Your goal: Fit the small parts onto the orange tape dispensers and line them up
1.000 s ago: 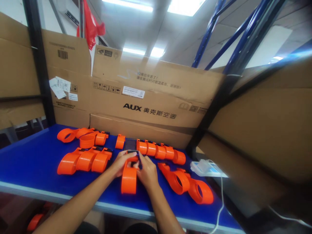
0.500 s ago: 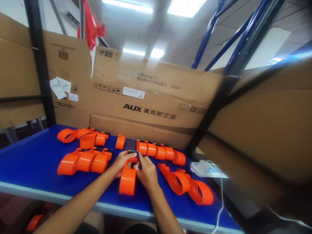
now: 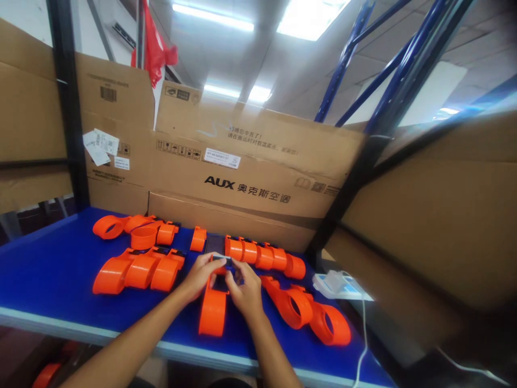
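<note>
An orange plastic housing [image 3: 212, 312] lies lengthwise on the blue table [image 3: 48, 275] in front of me. My left hand [image 3: 199, 275] grips its far end from the left, and my right hand [image 3: 244, 291] grips it from the right. Fingertips of both hands meet on a small dark piece [image 3: 220, 260] at the top of the housing.
More orange housings lie around: a trio at the left [image 3: 137, 269], a group behind it [image 3: 137, 229], a row at the back [image 3: 262, 257], a pair at the right [image 3: 307, 312]. A dark phone [image 3: 215, 244] lies behind my hands. A white charger [image 3: 337, 284] with cable sits right. Cardboard boxes [image 3: 250, 178] wall the back.
The view has shifted a little. My hands have stayed on the far end of the housing, with the fingers adjusting slightly on the dark piece.
</note>
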Demonstrator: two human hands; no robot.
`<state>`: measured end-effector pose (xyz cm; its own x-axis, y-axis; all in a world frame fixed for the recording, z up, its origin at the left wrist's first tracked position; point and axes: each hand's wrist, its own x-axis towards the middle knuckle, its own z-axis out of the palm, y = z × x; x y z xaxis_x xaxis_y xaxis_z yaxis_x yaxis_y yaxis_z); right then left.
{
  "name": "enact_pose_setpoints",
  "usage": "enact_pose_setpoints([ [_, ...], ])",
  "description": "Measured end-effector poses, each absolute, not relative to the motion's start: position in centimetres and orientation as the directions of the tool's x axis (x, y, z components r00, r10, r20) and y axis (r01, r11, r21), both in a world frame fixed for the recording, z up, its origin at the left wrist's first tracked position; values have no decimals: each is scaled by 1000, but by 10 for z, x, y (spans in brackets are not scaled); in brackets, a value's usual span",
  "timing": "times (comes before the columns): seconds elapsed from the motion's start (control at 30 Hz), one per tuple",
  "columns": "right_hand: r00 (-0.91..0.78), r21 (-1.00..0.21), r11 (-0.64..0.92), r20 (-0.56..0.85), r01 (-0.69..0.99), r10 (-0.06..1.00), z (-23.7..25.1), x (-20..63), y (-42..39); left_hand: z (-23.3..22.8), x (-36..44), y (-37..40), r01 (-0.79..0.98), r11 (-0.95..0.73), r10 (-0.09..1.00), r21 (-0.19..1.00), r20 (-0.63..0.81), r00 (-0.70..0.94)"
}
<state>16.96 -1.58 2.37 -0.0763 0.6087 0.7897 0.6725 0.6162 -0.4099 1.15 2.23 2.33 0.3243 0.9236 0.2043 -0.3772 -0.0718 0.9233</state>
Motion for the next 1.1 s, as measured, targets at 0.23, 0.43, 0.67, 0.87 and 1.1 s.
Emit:
enact_pose_setpoints([
  [0.23, -55, -495, 623, 755, 606, 653, 26, 165, -19, 19, 11, 26, -377, -102, 921, 921, 231, 315],
  [0.43, -49, -516, 624, 747, 586, 663, 27, 165, -19, 24, 10, 20, -388, -103, 918, 916, 237, 317],
  [0.67, -59, -523, 629, 740, 575, 670, 26, 166, -18, 32, 10, 10, -417, -113, 923, 902, 251, 291],
  [0.87, -60, -531, 625, 733, 572, 678, 23, 167, -16, 25, 11, 21, -393, -72, 921, 917, 213, 327],
  [1.1, -11, -580, 610, 720, 540, 694, 27, 170, -16, 23, 8, 27, -437, -47, 911, 898, 218, 350],
])
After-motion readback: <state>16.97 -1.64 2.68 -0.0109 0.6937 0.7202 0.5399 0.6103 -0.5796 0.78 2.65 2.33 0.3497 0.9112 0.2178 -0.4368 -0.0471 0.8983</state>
